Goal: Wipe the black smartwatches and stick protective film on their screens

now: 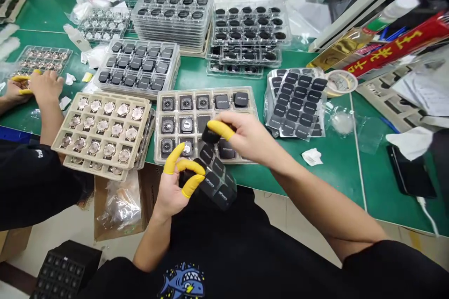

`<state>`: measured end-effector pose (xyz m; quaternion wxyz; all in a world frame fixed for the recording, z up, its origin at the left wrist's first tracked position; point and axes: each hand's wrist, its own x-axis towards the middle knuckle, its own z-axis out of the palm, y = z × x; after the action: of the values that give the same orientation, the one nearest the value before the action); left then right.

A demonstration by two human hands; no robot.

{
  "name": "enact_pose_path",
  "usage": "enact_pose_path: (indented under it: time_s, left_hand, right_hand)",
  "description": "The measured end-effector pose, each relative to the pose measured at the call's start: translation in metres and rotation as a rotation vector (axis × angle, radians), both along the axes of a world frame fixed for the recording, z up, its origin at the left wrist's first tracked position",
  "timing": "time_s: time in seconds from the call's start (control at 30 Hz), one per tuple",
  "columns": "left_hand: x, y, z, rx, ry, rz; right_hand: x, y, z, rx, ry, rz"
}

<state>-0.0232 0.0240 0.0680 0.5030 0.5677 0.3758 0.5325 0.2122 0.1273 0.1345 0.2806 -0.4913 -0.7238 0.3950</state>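
My left hand [177,189], with yellow finger covers, pinches a sheet of black square stickers [215,180] with white print, held tilted in front of the tray. The thumb and fingers of my right hand [242,135] are closed on a black square piece [209,133] just above the sheet. Its face is partly hidden by the covered finger, and whether it touches the sheet I cannot tell. Under both hands lies a beige compartment tray [156,126] of square black watch cases. Some cases show round backs; others bear a printed black square. My right hand covers several compartments.
More sticker sheets [298,103] lie right of the tray, near a tape roll [341,82]. Watch-head trays [101,126] stand at left, and stacked clear trays [171,14] behind. A charging phone [410,173] is at right. A co-worker's hands [44,86] are at far left.
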Motion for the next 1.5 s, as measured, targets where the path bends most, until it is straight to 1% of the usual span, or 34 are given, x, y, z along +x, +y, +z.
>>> enact_pose_path:
  time_s: [0.03, 0.1, 0.17, 0.27, 0.4, 0.5, 0.6, 0.67, 0.77, 0.83, 0.93, 1.0, 1.1, 1.17, 1.23, 1.27, 1.33, 1.4, 1.43, 1.5]
  left_hand:
    - [-0.004, 0.000, 0.002, 0.006, -0.029, 0.020]
    - [-0.013, -0.001, 0.003, -0.008, -0.067, 0.037]
    - [-0.022, -0.006, 0.001, -0.055, -0.083, 0.032]
    - [-0.031, -0.012, -0.005, -0.133, -0.089, 0.038]
    - [-0.035, -0.017, -0.014, -0.187, -0.090, 0.042]
    - [-0.037, -0.017, -0.019, -0.183, -0.118, 0.042]
    - [-0.040, -0.016, -0.023, -0.177, -0.134, 0.035]
    - [-0.043, -0.014, -0.025, -0.169, -0.148, 0.007]
    - [-0.046, -0.007, -0.029, -0.154, -0.156, -0.063]
    - [-0.047, -0.002, -0.031, -0.124, -0.165, -0.110]
    - [-0.044, 0.001, -0.033, -0.100, -0.170, -0.173]
    - [-0.040, 0.000, -0.033, -0.103, -0.147, -0.215]
    - [-0.029, -0.001, -0.028, -0.098, -0.119, -0.260]
    - [-0.021, 0.002, -0.022, -0.079, -0.061, -0.263]
    - [-0.014, 0.005, -0.014, -0.081, 0.042, -0.231]
    - [-0.011, 0.007, -0.009, -0.081, 0.088, -0.216]
    - [-0.003, 0.006, -0.002, -0.066, 0.158, -0.186]
    - [0.006, 0.002, 0.000, -0.017, 0.213, -0.143]
    - [0.011, 0.000, -0.001, 0.021, 0.252, -0.121]
    - [0.022, -0.007, -0.005, 0.107, 0.360, -0.098]
  right_hand:
    - [0.003, 0.015, -0.001, 0.023, -0.129, -0.020]
    - [0.004, 0.042, -0.008, 0.016, -0.342, -0.016]
    - [0.000, 0.057, -0.017, -0.003, -0.444, 0.019]
    - [-0.011, 0.058, -0.030, 0.008, -0.529, 0.040]
    - [-0.017, 0.046, -0.036, 0.045, -0.625, -0.018]
    - [-0.012, 0.052, -0.037, 0.066, -0.644, -0.049]
    - [-0.004, 0.074, -0.034, 0.117, -0.625, -0.103]
    - [0.000, 0.091, -0.032, 0.085, -0.645, -0.131]
    - [0.000, 0.110, -0.027, -0.010, -0.720, -0.106]
    - [-0.002, 0.113, -0.025, 0.000, -0.743, -0.077]
    - [-0.007, 0.110, -0.025, 0.001, -0.697, -0.051]
    - [-0.008, 0.107, -0.027, -0.010, -0.641, -0.063]
    - [-0.008, 0.103, -0.029, 0.018, -0.546, -0.098]
    - [-0.004, 0.094, -0.025, -0.018, -0.479, -0.143]
    - [0.004, 0.073, -0.018, -0.024, -0.359, -0.245]
    - [0.009, 0.057, -0.014, 0.003, -0.250, -0.294]
    - [0.020, 0.015, -0.010, 0.036, -0.050, -0.357]
    - [0.028, -0.033, -0.016, 0.017, 0.100, -0.405]
    - [0.029, -0.055, -0.021, -0.017, 0.150, -0.419]
    - [0.029, -0.093, -0.037, -0.133, 0.175, -0.419]
